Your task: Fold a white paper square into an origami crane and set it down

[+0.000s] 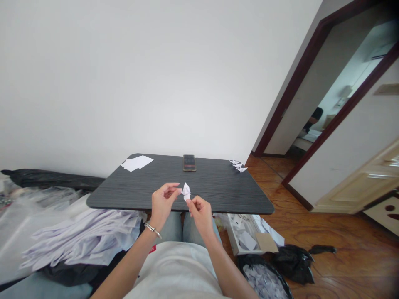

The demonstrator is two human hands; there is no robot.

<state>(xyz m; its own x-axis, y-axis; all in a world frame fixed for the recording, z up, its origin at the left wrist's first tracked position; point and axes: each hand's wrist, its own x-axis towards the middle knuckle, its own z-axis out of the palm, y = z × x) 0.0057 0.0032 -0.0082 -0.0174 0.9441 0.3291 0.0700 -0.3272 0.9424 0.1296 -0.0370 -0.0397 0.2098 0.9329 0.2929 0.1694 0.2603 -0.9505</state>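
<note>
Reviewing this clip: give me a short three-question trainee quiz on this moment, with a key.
1. Multiple choice: what lies near the far right corner of the dark table? A) folded paper figures B) a mug C) scissors
2. True or false: the metal bangle is on the right wrist.
3. Short answer: what are the left hand and right hand holding between their fingertips?

Key: 1. A. 2. False, it is on the left wrist. 3. A small folded piece of white paper.
</note>
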